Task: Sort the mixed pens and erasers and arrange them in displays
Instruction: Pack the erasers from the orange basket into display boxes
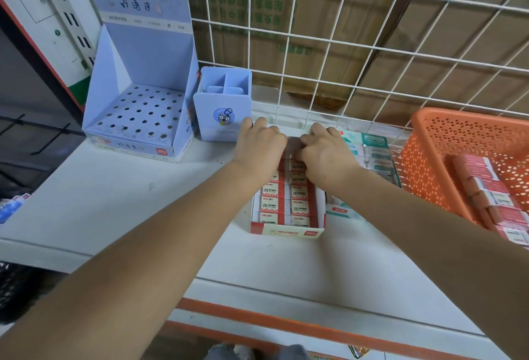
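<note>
The eraser box (286,233), nine o'clock of the orange basket (420,165), is being gripped at its far end by the left hand (259,150), seemingly for steadying, while erasers (299,194) are being seated by the right hand (326,156), whose hold cannot be told.

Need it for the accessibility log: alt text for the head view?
The left hand and right hand meet at the far end of a red-and-white box packed with rows of erasers on a white table. An orange basket holding more sits right; a blue pen stand and holder stand left.
</note>
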